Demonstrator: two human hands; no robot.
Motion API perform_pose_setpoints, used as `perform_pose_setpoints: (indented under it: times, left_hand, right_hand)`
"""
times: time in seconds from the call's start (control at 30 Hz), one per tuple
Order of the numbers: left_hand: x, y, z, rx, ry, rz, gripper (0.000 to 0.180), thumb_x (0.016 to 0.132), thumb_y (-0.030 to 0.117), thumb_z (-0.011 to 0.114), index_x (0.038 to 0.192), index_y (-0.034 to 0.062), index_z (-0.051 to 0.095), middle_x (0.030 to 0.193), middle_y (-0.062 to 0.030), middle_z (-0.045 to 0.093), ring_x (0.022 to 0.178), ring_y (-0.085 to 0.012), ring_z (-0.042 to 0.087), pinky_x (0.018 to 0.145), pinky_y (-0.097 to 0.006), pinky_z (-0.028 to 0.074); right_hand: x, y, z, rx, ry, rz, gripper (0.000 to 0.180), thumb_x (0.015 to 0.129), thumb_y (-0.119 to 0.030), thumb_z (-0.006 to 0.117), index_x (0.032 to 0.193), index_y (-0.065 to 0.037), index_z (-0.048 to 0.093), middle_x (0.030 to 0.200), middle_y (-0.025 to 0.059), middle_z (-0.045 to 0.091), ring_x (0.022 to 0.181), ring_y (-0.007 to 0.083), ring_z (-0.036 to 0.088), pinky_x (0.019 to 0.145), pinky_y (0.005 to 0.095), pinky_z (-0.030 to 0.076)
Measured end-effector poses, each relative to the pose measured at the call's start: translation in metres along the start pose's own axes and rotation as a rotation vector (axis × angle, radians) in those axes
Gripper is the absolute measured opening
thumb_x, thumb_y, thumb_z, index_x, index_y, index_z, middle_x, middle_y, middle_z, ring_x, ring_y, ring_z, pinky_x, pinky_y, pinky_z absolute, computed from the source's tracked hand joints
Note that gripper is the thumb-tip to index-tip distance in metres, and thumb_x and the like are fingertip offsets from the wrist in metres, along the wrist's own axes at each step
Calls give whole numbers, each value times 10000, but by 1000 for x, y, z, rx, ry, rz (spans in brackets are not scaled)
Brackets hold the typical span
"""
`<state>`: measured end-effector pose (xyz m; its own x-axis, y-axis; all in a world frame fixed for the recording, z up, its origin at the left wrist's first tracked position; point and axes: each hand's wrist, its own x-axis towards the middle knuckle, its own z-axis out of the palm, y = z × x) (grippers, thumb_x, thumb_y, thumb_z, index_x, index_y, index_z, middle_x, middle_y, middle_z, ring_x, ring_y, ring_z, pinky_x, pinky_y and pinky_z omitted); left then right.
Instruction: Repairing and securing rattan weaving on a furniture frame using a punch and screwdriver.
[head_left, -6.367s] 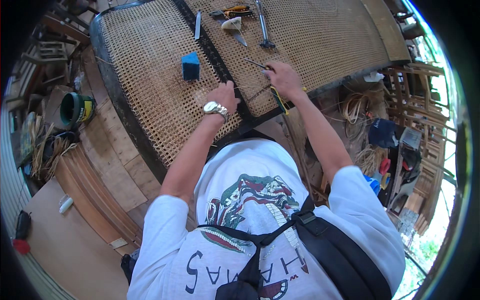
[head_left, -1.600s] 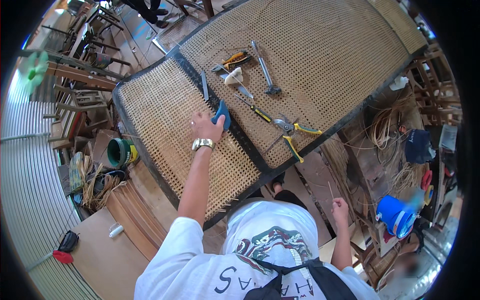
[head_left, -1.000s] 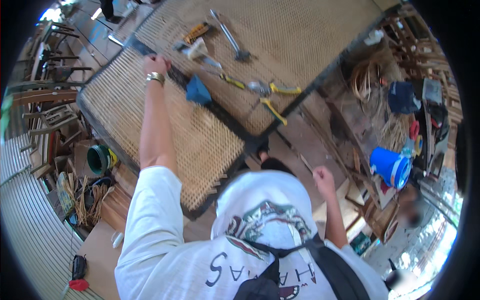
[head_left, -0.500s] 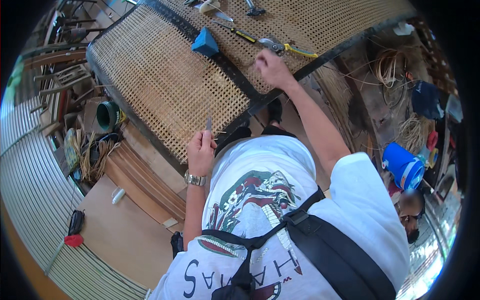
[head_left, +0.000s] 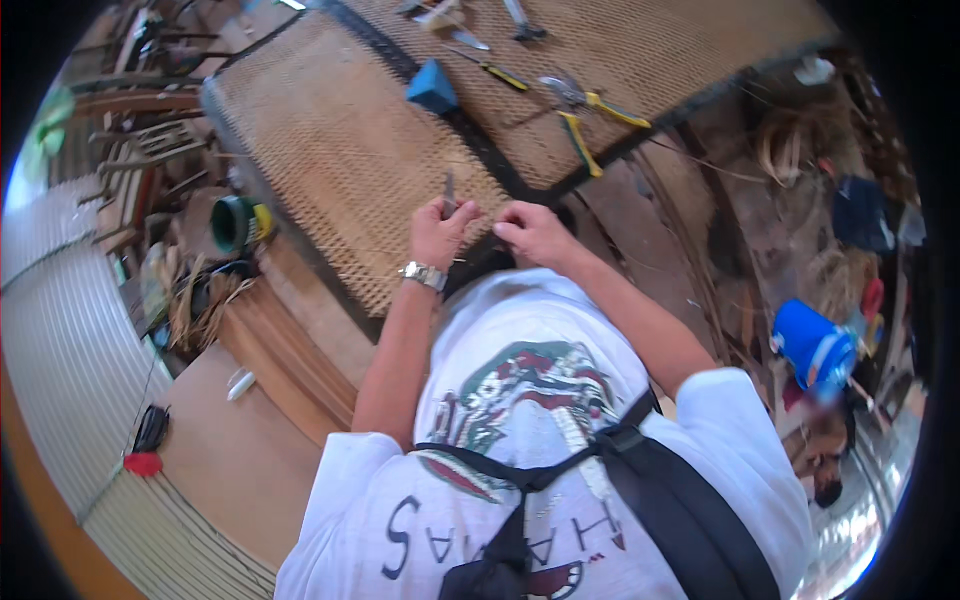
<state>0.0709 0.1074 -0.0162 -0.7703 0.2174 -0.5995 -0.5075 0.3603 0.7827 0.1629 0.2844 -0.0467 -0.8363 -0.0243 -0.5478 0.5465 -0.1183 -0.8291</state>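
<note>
My left hand (head_left: 437,236), with a metal watch at its wrist, is closed on a small knife (head_left: 450,188) whose blade points away from me. It is over the near corner of the woven cane panel (head_left: 330,130), which has a black frame. Close to its right, my right hand (head_left: 535,238) has thumb and fingers pinched together; whatever is between them is too small to make out. Pruning shears (head_left: 575,105) with yellow handles lie spread apart on the cane beyond my right hand. On the frame's dividing bar rests a blue block (head_left: 432,88).
Farther off on the cane lie a yellow-and-black tool (head_left: 500,75), a hammer (head_left: 525,28) and a brush (head_left: 442,14). Wooden strips (head_left: 285,340) lean at the left, near a green bucket (head_left: 232,225). A blue bucket (head_left: 812,340) is on the right, with a person beyond it.
My right hand has drawn back from beside the shears toward my left hand. My left hand has lifted slightly away from me with the knife. Both shears handles now show.
</note>
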Motion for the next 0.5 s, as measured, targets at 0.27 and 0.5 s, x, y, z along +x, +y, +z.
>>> perform_pose_setpoints:
  times: [0.27,0.5]
  left_hand:
    - [90,90,-231,919,929,431,276,787,359,841,823,105,737,764,-133,715,752,-307,708,686,-439,531]
    - [163,60,-311,882,1056,354,305,792,405,840,859,127,733,909,-165,730,818,-385,692,753,-483,539]
  right_hand:
    - [57,-12,-26,-412,168,-152,218,904,-238,699,967,-31,726,883,149,734,833,258,712,768,387,541]
    - [101,-44,16,-697,328,38,265,885,-343,693,954,-92,743,953,163,744,952,350,707,853,473,550]
